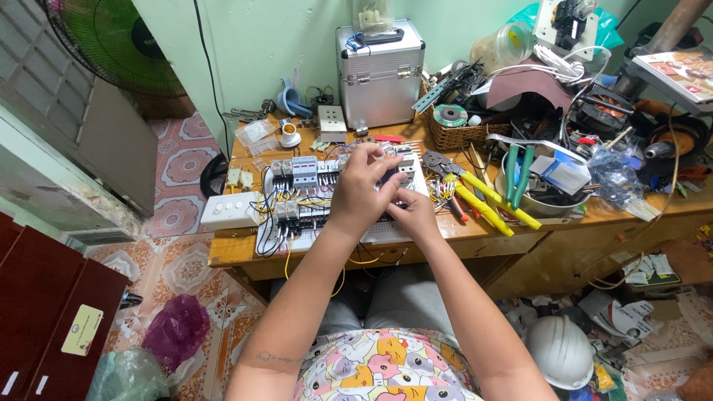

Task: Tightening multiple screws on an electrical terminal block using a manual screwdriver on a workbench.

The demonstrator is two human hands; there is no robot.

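Seen from above, a person's left hand [362, 186] and right hand [411, 210] meet at the centre of the frame over a white panel [371, 232] of breakers and coloured wires lying on a cluttered wooden desk [475, 239]. The left fingers curl around a small breaker [406, 168] on the panel's upper right part, while the right hand sits just below it, fingers bent and tips hidden, so its grip cannot be told. Yellow-handled pliers [483, 202] lie just right of the panel, and a silver metal case [380, 70] stands at the upper centre.
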